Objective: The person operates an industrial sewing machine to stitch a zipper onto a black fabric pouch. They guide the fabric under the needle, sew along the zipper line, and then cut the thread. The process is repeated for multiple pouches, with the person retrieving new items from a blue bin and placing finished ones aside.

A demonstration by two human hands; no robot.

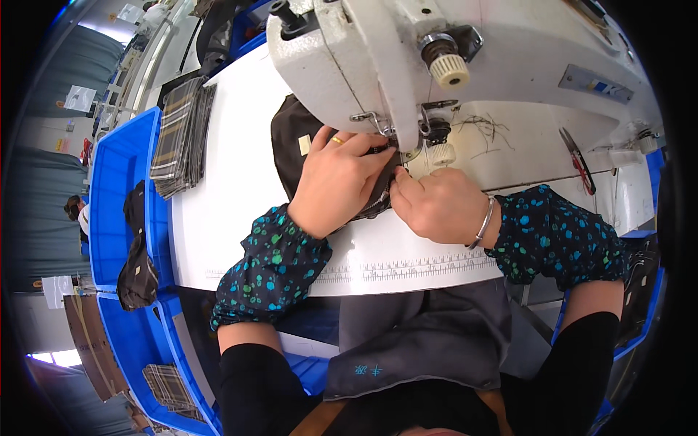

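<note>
A dark brown fabric piece [289, 145] with a pale label and a zipper along its right edge lies under the head of a white sewing machine [338, 58]. My left hand [331, 182] is on this piece beside the presser foot, its fingers bent and gripping the fabric, a gold ring on one finger. My right hand [436, 203], with a bangle at the wrist, pinches the edge at the zipper just right and below the foot. The exact fingertip contact is partly hidden.
Folded plaid cloths [180, 134] lie on the white table [218, 240], beside blue bins [109, 196] holding dark and plaid pieces. Red-handled scissors [582, 171] and loose threads [487, 134] lie right. Another blue bin [640, 327] is at lower right. Two people [81, 218] are partly visible far left.
</note>
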